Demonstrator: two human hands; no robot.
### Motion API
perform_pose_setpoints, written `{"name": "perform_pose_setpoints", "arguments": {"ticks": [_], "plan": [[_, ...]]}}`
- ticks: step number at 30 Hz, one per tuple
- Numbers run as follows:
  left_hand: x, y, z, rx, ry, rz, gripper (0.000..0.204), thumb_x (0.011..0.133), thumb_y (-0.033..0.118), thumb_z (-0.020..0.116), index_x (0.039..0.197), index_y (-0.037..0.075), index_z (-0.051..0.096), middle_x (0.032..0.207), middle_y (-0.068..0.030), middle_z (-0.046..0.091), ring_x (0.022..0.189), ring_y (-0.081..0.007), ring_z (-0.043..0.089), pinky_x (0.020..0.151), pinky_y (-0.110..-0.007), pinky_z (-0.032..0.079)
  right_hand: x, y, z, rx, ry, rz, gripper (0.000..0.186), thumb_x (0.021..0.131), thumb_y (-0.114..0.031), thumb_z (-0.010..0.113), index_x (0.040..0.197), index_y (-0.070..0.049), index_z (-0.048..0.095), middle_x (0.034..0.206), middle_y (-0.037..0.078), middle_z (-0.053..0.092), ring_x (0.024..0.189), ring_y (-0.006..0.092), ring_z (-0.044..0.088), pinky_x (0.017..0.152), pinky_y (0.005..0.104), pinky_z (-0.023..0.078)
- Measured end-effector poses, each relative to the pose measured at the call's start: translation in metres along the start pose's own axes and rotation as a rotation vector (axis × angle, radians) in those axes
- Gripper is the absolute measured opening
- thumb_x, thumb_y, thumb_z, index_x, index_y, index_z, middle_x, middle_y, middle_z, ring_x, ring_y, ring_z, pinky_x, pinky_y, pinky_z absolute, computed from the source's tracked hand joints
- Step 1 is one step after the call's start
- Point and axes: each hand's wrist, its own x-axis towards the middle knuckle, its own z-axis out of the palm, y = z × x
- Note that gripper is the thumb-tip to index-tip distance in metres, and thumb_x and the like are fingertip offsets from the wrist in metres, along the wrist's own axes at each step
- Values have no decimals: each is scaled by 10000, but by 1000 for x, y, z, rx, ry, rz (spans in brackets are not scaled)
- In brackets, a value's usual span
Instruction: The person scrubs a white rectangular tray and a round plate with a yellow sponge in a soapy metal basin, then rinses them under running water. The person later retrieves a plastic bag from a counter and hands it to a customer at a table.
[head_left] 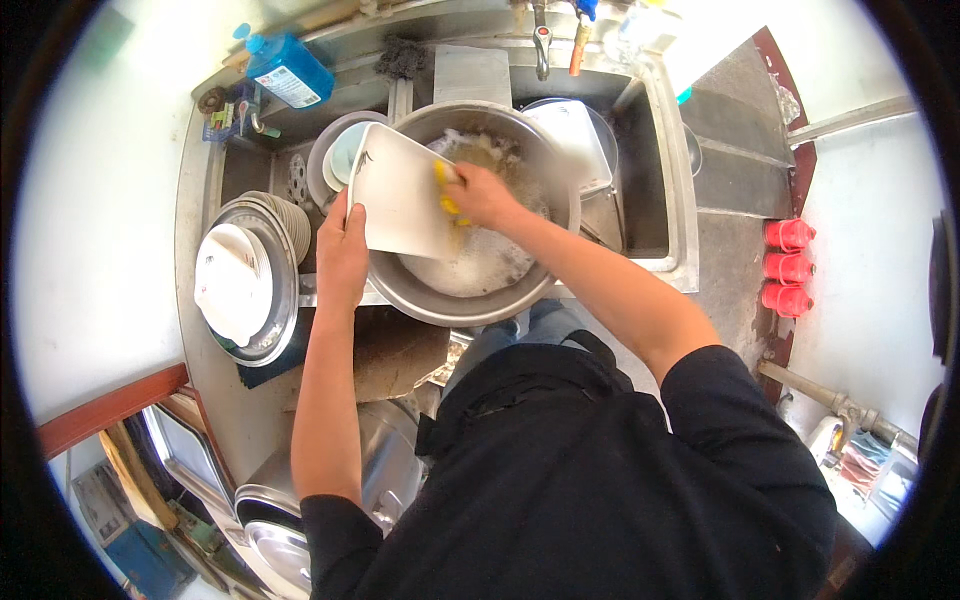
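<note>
My left hand [345, 250] grips the near left corner of a white rectangular plate [390, 200], holding it tilted over a large steel basin [545, 240] of soapy water. My right hand [480, 190] holds a yellow sponge [448, 205] against the right part of the plate's face. Just left of the basin, pale bowls [338, 135] sit in the sink. Right of the basin another white plate [575, 140] lies in a round container.
A steel platter [280, 320] with plates [230, 270] rests at the left, beside a blue soap bottle [290, 70]. Taps [542, 40] stand behind the sink [680, 230]. Red jugs [785, 265] line the right wall; steel vessels [380, 470] are below left.
</note>
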Motion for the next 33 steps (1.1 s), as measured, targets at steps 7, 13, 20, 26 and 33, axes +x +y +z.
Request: {"name": "perform_pose_setpoints", "arguments": {"ticks": [7,13,20,26,33], "plan": [[0,15,4,135,-53,143,406,1009,138,453,1354,-64,520,1216,-180,654,1087,-221,611,980,-335,439,-17,-2,66,-105,-57,-396,235,915,-212,595,1014,-4,639,992,237,639,985,383,611,868,451,485],[9,31,-3,304,-115,259,419,930,21,456,1335,-19,556,1207,-217,659,1152,-278,624,996,-348,446,-15,23,-16,-72,212,-50,208,931,-190,577,988,-13,671,941,213,687,855,326,664,773,421,522],[21,53,25,617,-241,736,357,816,-78,538,1120,29,693,1165,-145,672,1165,-282,599,1039,-357,429,-27,-26,-96,693,116,19,260,979,-215,578,1150,-38,663,985,26,674,866,115,611,770,269,490],[-14,42,75,-443,109,82,328,1029,197,482,1247,-14,607,1339,-141,569,1220,-220,530,1014,-380,423,-60,-50,-44,423,-149,-212,325,976,-213,598,1244,-32,633,1069,85,653,958,173,609,859,313,489],[-35,59,60,167,-4,28,378,1007,228,546,1272,-40,526,1113,-134,637,1011,-202,588,902,-340,458,-3,-78,-14,248,-67,-301,294,954,-205,552,1144,-12,665,1005,186,661,963,290,639,868,380,489]]}}
